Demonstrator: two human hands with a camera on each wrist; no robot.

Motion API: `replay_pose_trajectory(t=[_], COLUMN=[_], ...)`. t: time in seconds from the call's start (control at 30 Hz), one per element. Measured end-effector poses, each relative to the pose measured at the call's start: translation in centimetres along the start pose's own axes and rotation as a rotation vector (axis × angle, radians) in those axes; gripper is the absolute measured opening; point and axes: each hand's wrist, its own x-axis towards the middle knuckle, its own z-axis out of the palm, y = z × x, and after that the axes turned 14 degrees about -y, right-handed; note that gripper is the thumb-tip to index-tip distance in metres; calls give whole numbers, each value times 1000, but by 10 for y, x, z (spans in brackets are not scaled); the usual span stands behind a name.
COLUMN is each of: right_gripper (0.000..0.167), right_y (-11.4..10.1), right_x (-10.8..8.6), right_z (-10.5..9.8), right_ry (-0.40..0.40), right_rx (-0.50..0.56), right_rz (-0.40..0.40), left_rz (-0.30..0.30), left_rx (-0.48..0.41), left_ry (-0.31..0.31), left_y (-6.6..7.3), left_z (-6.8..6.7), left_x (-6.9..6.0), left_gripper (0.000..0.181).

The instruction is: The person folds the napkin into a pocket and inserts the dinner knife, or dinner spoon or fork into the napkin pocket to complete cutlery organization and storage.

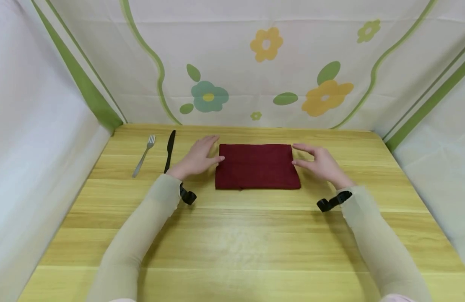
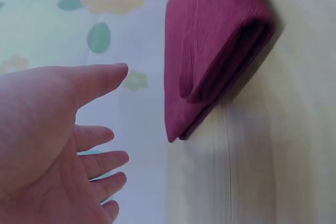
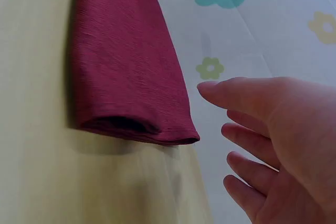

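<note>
A dark red folded cloth [image 1: 258, 167] lies flat on the wooden table, its layered fold edges showing in the left wrist view [image 2: 220, 30] and the right wrist view [image 3: 123, 61]. At its left end is my left hand [image 1: 197, 158], thumb and fingers extended and apart, holding nothing. My right hand [image 1: 320, 162] hovers by the opposite end with its fingers loosely spread. Both wrist views show a gap between each hand and the cloth.
Left of the cloth, a silver fork [image 1: 143, 156] and a black knife [image 1: 170, 150] lie on the table [image 1: 236, 243]; the left wrist covers the knife's lower end. A white curtain with printed flowers [image 1: 240, 63] hangs along the table's back edge.
</note>
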Motion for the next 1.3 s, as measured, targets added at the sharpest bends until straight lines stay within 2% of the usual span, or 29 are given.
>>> replay_pose_trajectory(t=[0.13, 0.3, 0.47, 0.57, 0.77, 1.03, 1.3], right_gripper=[59, 61, 58, 54, 50, 37, 29], right_y=[4, 9, 13, 13, 14, 14, 8], right_x=[20, 43, 63, 70, 74, 78, 78], right_z=[-7, -7, 0, 4, 9, 10, 7], right_ry=[-22, -63, -98, -111, -91, -107, -129], right_rx=[37, 44, 5, -14, 4, -67, -83], right_rz=[73, 127, 131, 124, 130, 140, 158], left_rz=[-29, -66, -91, -101, -112, -143, -147], left_rx=[-23, -79, -138, -127, -83, -51, -73], left_ry=[0, -28, -23, -17, -33, -72, -72], left_y=[-6, -12, -17, -19, -20, -10, -10], left_z=[-4, -1, 2, 4, 5, 1, 2], left_x=[16, 36, 48, 53, 59, 63, 65], left_gripper=[72, 67, 58, 51, 42, 34, 33])
